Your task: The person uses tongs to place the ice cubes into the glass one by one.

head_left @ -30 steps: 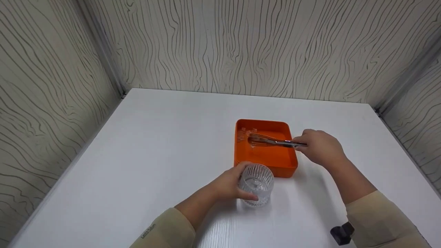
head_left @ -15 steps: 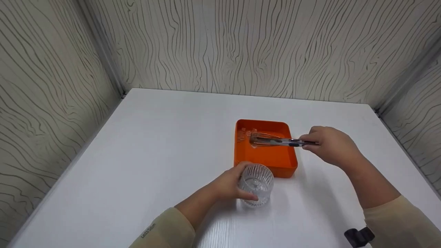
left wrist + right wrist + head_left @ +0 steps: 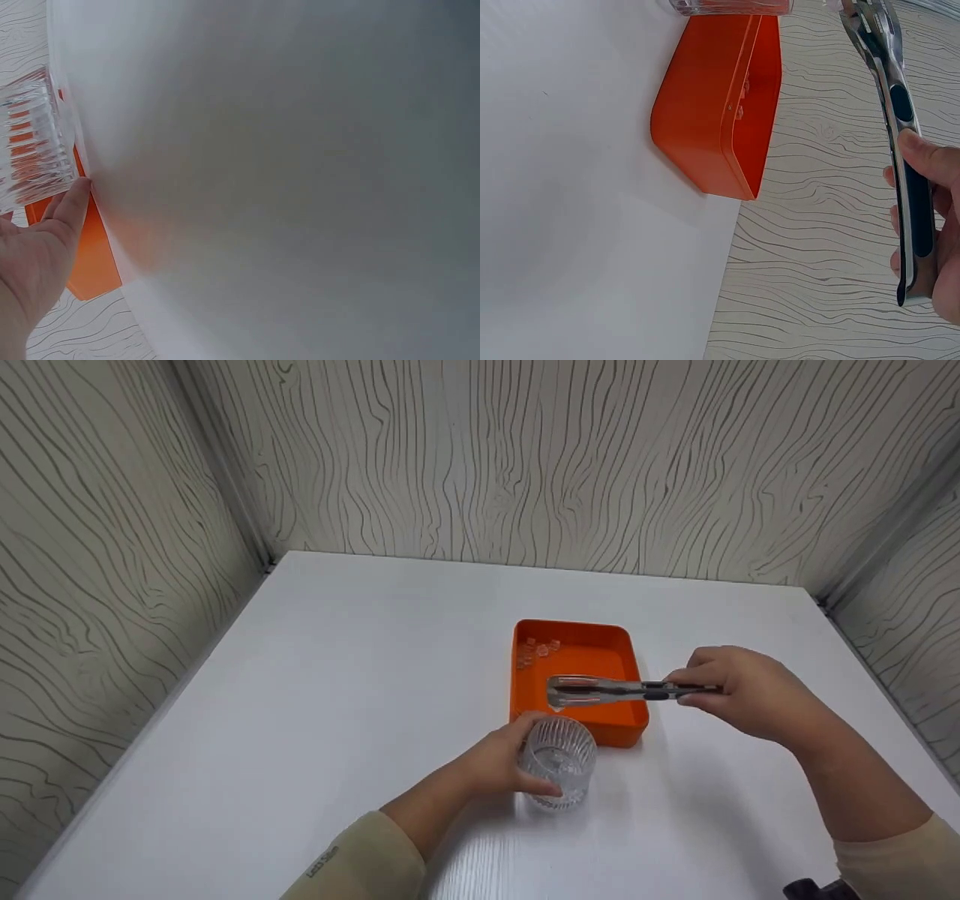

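Above the orange tray (image 3: pixel 592 660), tongs (image 3: pixel 600 691) clasped by the right grip (image 3: pixel 750 694) seemingly carry a clear piece (image 3: pixel 556 707); the left grip (image 3: pixel 495 757) curls round the glass (image 3: pixel 564 757), near side. Apparent transfer, next needing alignment over it.

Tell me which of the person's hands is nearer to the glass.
The left. The left hand is right at the glass, gripping its side. The right hand is apart from it, off to the right, holding the tongs.
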Available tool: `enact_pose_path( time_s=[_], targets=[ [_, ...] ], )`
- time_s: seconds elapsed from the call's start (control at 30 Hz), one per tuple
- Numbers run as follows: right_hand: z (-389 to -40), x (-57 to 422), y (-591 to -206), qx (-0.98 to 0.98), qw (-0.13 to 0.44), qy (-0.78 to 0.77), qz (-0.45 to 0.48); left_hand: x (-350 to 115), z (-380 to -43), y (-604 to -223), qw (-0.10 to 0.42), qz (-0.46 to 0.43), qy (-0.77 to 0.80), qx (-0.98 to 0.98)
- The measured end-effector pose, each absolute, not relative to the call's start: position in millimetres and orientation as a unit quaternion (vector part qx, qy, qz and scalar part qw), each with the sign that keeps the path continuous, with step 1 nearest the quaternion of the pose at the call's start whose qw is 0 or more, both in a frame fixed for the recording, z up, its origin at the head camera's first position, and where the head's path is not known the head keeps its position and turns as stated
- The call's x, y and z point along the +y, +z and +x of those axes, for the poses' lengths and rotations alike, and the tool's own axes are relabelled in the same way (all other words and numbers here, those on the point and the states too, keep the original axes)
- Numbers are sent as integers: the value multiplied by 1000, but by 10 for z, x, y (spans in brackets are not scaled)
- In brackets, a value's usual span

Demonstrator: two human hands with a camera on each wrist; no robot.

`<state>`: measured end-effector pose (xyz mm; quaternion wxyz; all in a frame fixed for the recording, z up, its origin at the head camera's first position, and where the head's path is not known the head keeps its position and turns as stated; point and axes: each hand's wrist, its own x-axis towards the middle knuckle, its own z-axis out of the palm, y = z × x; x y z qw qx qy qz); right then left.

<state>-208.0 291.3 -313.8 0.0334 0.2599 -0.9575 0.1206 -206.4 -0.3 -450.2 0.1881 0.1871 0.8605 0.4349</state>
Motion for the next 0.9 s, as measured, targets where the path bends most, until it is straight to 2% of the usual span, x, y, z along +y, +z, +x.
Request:
enact_pose_path(
  time_s=[0.47,0.9],
  targets=[
    [-2042,2918,-3186,-956,0,123,265,16,-2077,-4533,194,178,437,860],
    [-2040,2935,-3251,-950,1,146,275,-22,-2099,-4554,176,223,434,855]
  ],
)
